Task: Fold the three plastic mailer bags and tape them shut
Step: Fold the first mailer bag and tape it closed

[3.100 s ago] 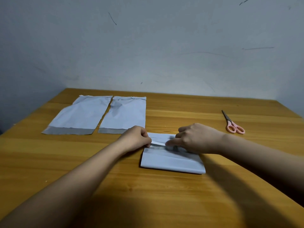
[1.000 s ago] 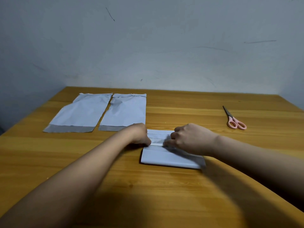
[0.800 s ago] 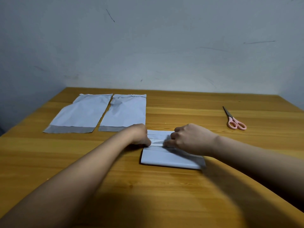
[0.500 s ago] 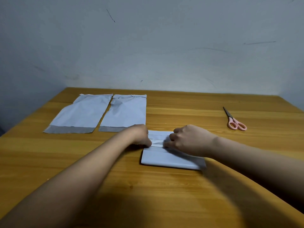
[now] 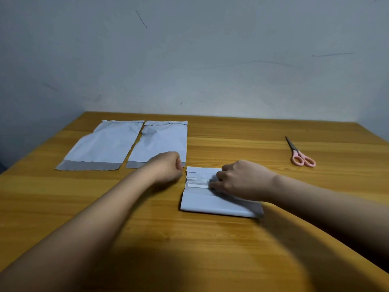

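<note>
A folded white mailer bag (image 5: 219, 204) lies on the wooden table (image 5: 210, 249) in front of me. Across its upper part runs a grey adhesive band with a thin white strip (image 5: 197, 185). My right hand (image 5: 242, 180) rests on the bag, its curled fingertips pinching the fold at the strip's right end. My left hand (image 5: 168, 167) hovers just left of the bag's top corner, fingers curled, with nothing visible in them. Two flat mailer bags (image 5: 105, 146) (image 5: 164, 142) lie side by side at the back left.
Pink-handled scissors (image 5: 300, 153) lie at the right side of the table. A grey wall stands right behind the table's far edge. The table's left edge runs close to the leftmost flat bag.
My left hand has drawn away to the left, off the bag's corner, uncovering the grey band and white strip. My right hand has stayed on the fold.
</note>
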The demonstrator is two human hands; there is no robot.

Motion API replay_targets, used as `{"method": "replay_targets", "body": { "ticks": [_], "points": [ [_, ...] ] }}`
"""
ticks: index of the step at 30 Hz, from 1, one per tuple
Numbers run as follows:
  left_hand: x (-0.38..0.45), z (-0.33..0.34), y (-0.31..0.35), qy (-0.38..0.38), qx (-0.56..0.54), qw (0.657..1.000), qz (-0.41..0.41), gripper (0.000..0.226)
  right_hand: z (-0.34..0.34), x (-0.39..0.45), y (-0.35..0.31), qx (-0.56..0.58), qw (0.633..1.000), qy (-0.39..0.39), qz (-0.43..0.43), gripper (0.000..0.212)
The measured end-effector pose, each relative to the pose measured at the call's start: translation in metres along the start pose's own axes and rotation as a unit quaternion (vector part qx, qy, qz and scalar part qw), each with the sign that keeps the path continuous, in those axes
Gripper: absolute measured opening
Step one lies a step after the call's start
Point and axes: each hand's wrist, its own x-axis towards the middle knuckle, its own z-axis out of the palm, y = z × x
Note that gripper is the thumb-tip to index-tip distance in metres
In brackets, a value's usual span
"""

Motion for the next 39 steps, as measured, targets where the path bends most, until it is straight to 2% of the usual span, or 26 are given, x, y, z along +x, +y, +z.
{"method": "replay_targets", "body": {
  "ticks": [2,3,7,8,11,13,17,19,21,25,31,34,39],
  "points": [
    [-0.01,0.002,0.005,0.06,-0.056,0.994,0.072,0.017,-0.002,0.001,0.0,0.015,1.0,-0.006,-0.002,0.029],
    [-0.016,0.004,0.01,0.061,-0.072,0.991,0.099,0.022,-0.005,0.002,-0.001,0.021,1.0,-0.013,0.003,0.03],
    [-0.032,0.023,0.026,-0.012,-0.027,0.986,0.167,0.027,-0.004,0.0,0.002,-0.018,1.0,-0.001,0.0,0.014],
    [-0.034,0.027,0.026,-0.017,-0.016,0.986,0.168,0.026,-0.003,0.0,0.003,-0.026,1.0,0.003,-0.002,0.017],
    [-0.037,0.031,0.024,-0.02,0.005,0.986,0.165,0.021,-0.001,0.0,0.002,-0.042,0.999,0.025,0.012,0.046],
    [-0.039,0.032,0.025,-0.02,0.018,0.985,0.168,0.02,0.0,0.0,0.003,-0.043,0.998,0.048,0.01,0.051],
    [-0.043,0.034,0.026,-0.014,0.052,0.983,0.173,0.021,0.001,-0.001,0.003,-0.04,0.999,0.022,-0.006,0.042],
    [-0.044,0.036,0.028,0.0,0.089,0.979,0.184,0.021,-0.001,-0.001,0.004,-0.034,0.999,0.031,-0.007,0.045],
    [-0.046,0.037,0.031,0.016,0.12,0.973,0.198,0.022,-0.004,0.0,0.005,-0.009,0.998,0.057,-0.001,0.043],
    [-0.049,0.038,0.035,0.041,0.154,0.962,0.222,0.022,-0.006,-0.005,0.011,0.088,0.996,0.008,0.022,0.037],
    [-0.05,0.036,0.034,0.024,0.156,0.961,0.228,0.02,-0.006,-0.027,0.027,0.179,0.98,0.035,0.082,0.029],
    [-0.049,0.036,0.037,0.022,0.171,0.959,0.224,0.021,-0.001,-0.035,0.027,0.193,0.975,0.06,0.091,0.023],
    [-0.049,0.034,0.037,0.011,0.173,0.959,0.222,0.021,-0.003,-0.048,0.029,0.183,0.977,0.072,0.078,0.024]
  ]
}}
